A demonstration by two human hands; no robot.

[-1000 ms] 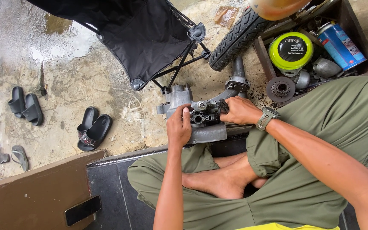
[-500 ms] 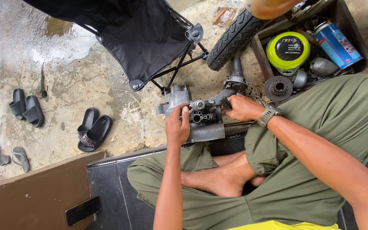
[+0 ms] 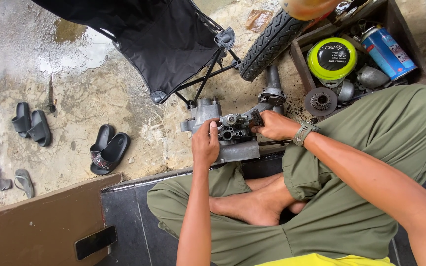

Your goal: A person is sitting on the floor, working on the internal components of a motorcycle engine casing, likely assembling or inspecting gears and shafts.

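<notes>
A grey cast-metal engine part (image 3: 230, 133) with ports and fittings rests at the edge of the dark step in front of my crossed legs. My left hand (image 3: 205, 145) grips its left side, thumb up against the housing. My right hand (image 3: 274, 125), with a watch on the wrist, is closed on a small dark piece at the part's right side. What exactly that piece is I cannot make out.
A black folding chair (image 3: 163, 44) stands just beyond the part, with a tyre (image 3: 267, 44) to its right. A wooden box (image 3: 299, 59) at top right holds a green-lidded spool, a blue can and metal parts. Sandals (image 3: 107, 150) lie on the wet concrete at left. A phone (image 3: 94, 241) lies on a brown board.
My hands and the engine part have stayed in nearly the same place. My right hand has shifted slightly on the part's right side.
</notes>
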